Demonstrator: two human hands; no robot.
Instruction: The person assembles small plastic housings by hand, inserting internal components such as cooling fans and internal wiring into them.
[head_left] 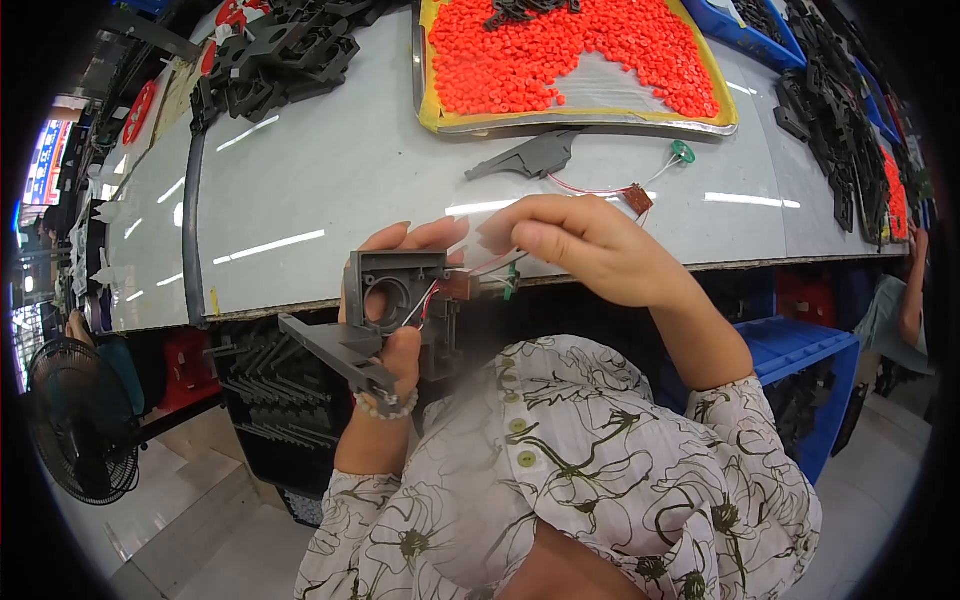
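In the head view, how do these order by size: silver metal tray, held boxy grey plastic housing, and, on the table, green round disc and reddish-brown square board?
Largest to smallest:
Silver metal tray
Boxy grey plastic housing
Green round disc and reddish-brown square board: too alike to rank

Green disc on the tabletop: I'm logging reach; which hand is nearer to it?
Right. The right hand is below and left of the green disc in the picture; the left hand, holding the gray housing, is farther left and lower.
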